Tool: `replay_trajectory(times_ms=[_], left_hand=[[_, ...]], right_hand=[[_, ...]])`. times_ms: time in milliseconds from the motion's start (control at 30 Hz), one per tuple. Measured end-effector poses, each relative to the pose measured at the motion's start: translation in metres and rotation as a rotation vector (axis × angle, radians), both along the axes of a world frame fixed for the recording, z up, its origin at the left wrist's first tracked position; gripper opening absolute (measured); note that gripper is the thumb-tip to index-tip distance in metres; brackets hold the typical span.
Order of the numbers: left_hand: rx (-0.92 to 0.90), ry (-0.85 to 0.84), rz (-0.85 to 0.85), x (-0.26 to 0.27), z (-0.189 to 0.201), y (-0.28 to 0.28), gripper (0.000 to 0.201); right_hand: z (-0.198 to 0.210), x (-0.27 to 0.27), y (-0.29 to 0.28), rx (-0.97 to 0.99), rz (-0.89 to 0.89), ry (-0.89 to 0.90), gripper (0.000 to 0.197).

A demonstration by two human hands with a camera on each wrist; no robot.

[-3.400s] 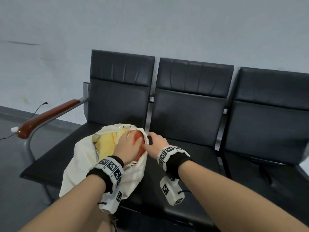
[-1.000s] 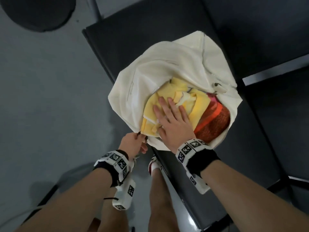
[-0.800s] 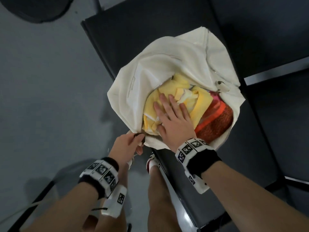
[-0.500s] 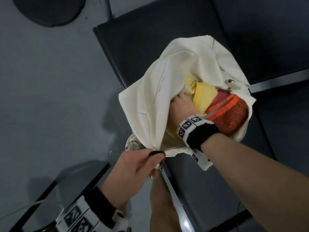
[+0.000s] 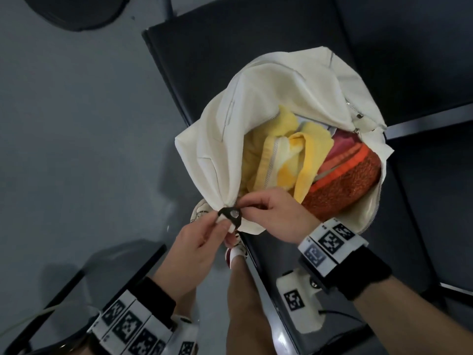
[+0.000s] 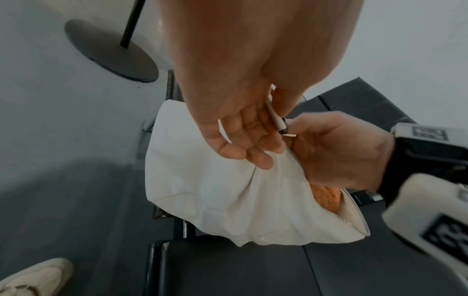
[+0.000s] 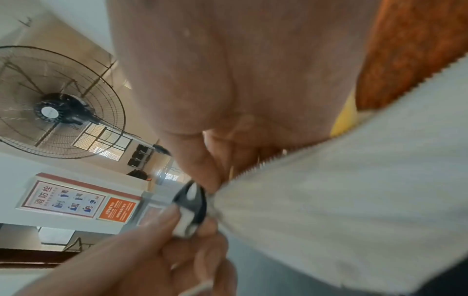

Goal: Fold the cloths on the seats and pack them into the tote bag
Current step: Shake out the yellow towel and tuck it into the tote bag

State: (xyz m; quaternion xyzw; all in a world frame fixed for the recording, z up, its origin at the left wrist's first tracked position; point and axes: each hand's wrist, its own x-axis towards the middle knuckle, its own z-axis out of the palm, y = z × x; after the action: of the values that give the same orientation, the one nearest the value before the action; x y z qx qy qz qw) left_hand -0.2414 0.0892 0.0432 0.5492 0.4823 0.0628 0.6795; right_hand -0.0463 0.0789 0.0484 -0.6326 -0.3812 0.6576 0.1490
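Note:
A cream tote bag [image 5: 258,98] lies unzipped on the black seat [image 5: 230,44]. Inside it a folded yellow cloth [image 5: 276,160] sits left of an orange cloth [image 5: 350,180]. At the bag's near corner my left hand [image 5: 227,224] pinches the black tab [image 5: 231,216] at the end of the zipper. My right hand [image 5: 244,204] pinches the bag's edge just beside that tab. The left wrist view shows the bag [image 6: 228,190] bunched under my left fingers [image 6: 253,156], with the right hand [image 6: 336,152] opposite. The right wrist view shows the tab [image 7: 192,200] and zipper teeth [image 7: 255,166] close up.
More black seats [image 5: 422,201] run to the right. Grey floor [image 5: 76,149] lies left of the seat, with a round dark stand base [image 5: 76,11] at the top left. My leg and shoe [image 5: 238,252] stand against the seat's front edge. A wall fan [image 7: 55,104] hangs behind.
My right hand has come out of the bag, where it pressed on the yellow cloth, and now pinches the bag beside the tab. The left hand has kept hold of the tab.

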Motion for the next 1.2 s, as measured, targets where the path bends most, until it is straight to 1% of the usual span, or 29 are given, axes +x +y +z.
replay_trajectory(times_ms=[100,167,200,267,300,333,400,433,467,500,533,567,633,733,767,833,867,933,967,1067,1100,1200], left_hand=[[-0.005,0.032,0.046,0.000,0.000,0.002,0.019],[0.031,0.039,0.074,-0.004,-0.005,0.003,0.010],[0.063,0.062,0.082,-0.005,-0.008,0.004,0.012],[0.102,0.142,0.097,-0.006,-0.013,0.005,0.016],[0.120,0.179,0.095,-0.005,-0.014,0.005,0.011],[0.174,0.223,0.086,-0.004,-0.014,0.006,0.012],[0.409,0.312,0.057,0.003,-0.008,0.011,0.021],[0.527,0.316,0.041,0.010,-0.002,0.017,0.021],[0.609,0.283,0.024,0.020,0.006,0.022,0.018],[0.647,0.229,-0.003,0.032,0.013,0.026,0.015],[0.644,0.164,-0.036,0.046,0.019,0.030,0.013],[0.617,0.112,-0.067,0.063,0.024,0.034,0.012],[0.543,0.063,-0.116,0.097,0.027,0.039,0.013],[0.397,0.146,-0.201,0.139,0.012,0.044,0.028],[0.352,0.177,-0.245,0.148,0.005,0.046,0.035],[0.314,0.218,-0.339,0.158,-0.005,0.046,0.041],[0.321,0.244,-0.390,0.160,-0.009,0.045,0.042],[0.338,0.289,-0.462,0.160,-0.016,0.044,0.040],[0.339,0.298,-0.486,0.160,-0.018,0.044,0.037],[0.377,0.343,-0.536,0.163,-0.021,0.041,0.022],[0.400,0.363,-0.550,0.165,-0.022,0.039,0.024],[0.415,0.470,-0.567,0.169,-0.033,0.041,0.047]], right_hand=[[-0.001,0.000,-0.007,0.048,-0.077,-0.050,0.016],[0.002,-0.001,-0.011,0.041,-0.096,-0.021,0.016],[0.003,0.000,-0.012,0.042,-0.122,-0.009,0.017],[0.008,0.010,-0.013,0.102,-0.206,-0.078,0.017],[0.011,0.021,-0.013,0.173,-0.279,-0.154,0.017],[0.013,0.035,-0.013,0.262,-0.374,-0.263,0.017],[0.014,0.072,-0.013,0.412,-0.526,-0.570,0.015],[0.013,0.091,-0.014,0.438,-0.549,-0.737,0.012],[0.010,0.108,-0.014,0.433,-0.548,-0.879,0.010],[0.007,0.124,-0.014,0.409,-0.538,-0.969,0.009],[0.003,0.137,-0.014,0.365,-0.515,-1.015,0.012],[-0.002,0.148,-0.012,0.306,-0.473,-1.039,0.020],[-0.009,0.159,-0.006,0.165,-0.372,-1.072,0.037],[-0.019,0.167,0.006,0.007,-0.323,-1.096,0.051],[-0.022,0.170,0.011,-0.035,-0.304,-1.112,0.051],[-0.029,0.177,0.015,-0.095,-0.203,-1.125,0.042],[-0.031,0.180,0.014,-0.096,-0.144,-1.105,0.037],[-0.029,0.185,0.007,-0.018,-0.081,-1.027,0.030],[-0.024,0.189,0.002,0.047,-0.097,-0.971,0.027],[0.000,0.207,-0.011,0.194,-0.253,-0.868,0.019],[0.011,0.213,-0.015,0.236,-0.318,-0.857,0.020],[0.038,0.207,-0.029,0.359,-0.521,-0.784,0.022]])
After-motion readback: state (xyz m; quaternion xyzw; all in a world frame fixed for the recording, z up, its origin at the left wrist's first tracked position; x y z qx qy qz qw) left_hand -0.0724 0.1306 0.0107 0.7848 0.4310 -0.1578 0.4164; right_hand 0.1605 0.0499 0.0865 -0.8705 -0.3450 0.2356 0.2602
